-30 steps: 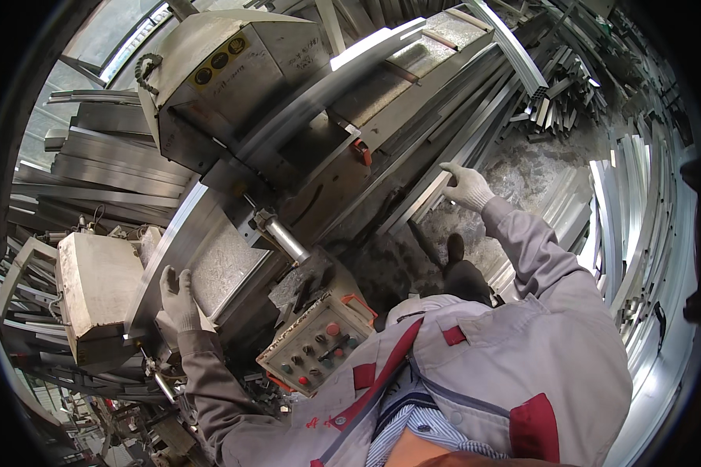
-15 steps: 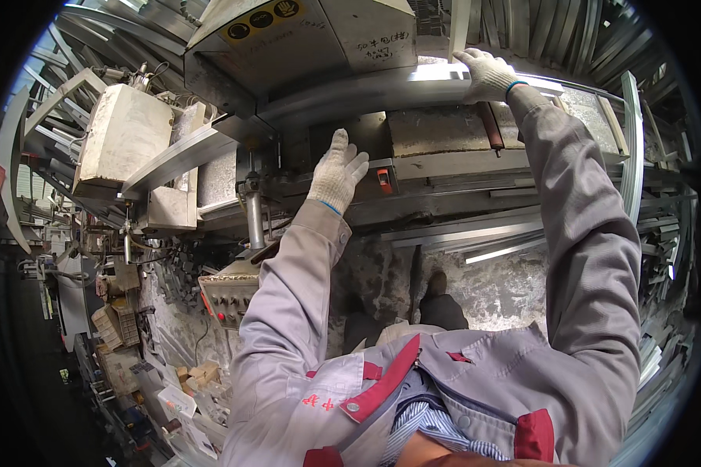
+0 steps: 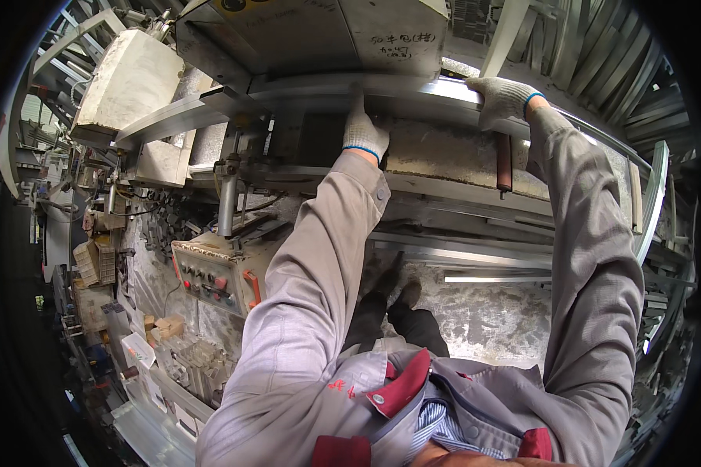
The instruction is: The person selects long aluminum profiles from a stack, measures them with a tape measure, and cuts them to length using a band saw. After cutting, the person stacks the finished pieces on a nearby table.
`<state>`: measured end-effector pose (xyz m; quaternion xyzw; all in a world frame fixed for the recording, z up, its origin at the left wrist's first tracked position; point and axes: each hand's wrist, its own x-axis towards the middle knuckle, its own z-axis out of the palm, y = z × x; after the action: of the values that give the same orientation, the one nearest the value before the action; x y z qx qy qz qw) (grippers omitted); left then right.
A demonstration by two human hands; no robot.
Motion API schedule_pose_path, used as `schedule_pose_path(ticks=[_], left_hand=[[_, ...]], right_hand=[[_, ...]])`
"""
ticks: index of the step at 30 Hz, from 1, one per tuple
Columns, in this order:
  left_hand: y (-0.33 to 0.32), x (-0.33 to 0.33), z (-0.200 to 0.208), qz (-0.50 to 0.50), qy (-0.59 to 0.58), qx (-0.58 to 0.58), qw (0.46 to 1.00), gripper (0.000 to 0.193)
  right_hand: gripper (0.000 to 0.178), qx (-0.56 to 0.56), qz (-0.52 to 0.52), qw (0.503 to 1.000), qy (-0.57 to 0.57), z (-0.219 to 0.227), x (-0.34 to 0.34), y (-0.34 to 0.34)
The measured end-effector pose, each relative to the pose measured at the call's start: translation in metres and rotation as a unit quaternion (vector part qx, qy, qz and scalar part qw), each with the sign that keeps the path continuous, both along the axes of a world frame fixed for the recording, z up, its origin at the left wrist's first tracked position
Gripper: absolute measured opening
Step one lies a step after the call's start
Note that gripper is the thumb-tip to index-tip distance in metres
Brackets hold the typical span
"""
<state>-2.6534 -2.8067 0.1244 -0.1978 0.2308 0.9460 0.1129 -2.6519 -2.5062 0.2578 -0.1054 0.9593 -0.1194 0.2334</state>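
Note:
A long silvery aluminium profile [image 3: 304, 100] lies across the machine bed, running from under the machine's pale housing out to the right. My right hand [image 3: 508, 103], in a white knit glove with a blue cuff, is closed over this profile at the right, its fingers on the far side. My left hand [image 3: 366, 134], gloved the same way, is at the profile's near edge just below the housing. One digit reaches up over the metal, slightly blurred; the other fingers are curled and partly hidden against it.
A pale machine housing [image 3: 311, 35] rises at the far side; another pale machine head [image 3: 128, 82] stands at the left. A control box [image 3: 214, 272] with knobs sits near my left forearm. Metal strips [image 3: 491, 261] lie below the bed. More profiles [image 3: 631, 86] are stacked at far right.
My left hand has moved from open above the bed, rightward and forward onto the profile. My right hand stays on the profile. The whole view has shifted slightly.

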Motion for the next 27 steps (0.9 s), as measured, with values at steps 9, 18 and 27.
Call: schedule_pose_path(ticks=[9,18,27], left_hand=[[-0.016,0.002,-0.017,-0.022,0.035,0.037,0.998,0.081],[-0.019,0.004,-0.026,-0.016,0.060,0.052,0.997,0.091],[-0.012,0.026,-0.007,0.043,0.014,0.013,0.999,0.099]], right_hand=[[0.110,-0.111,0.009,0.984,-0.142,-0.005,-0.019,-0.004],[0.113,-0.187,0.027,0.958,-0.214,-0.011,-0.011,-0.015],[0.120,-0.215,-0.030,0.959,-0.182,-0.028,0.027,-0.031]])
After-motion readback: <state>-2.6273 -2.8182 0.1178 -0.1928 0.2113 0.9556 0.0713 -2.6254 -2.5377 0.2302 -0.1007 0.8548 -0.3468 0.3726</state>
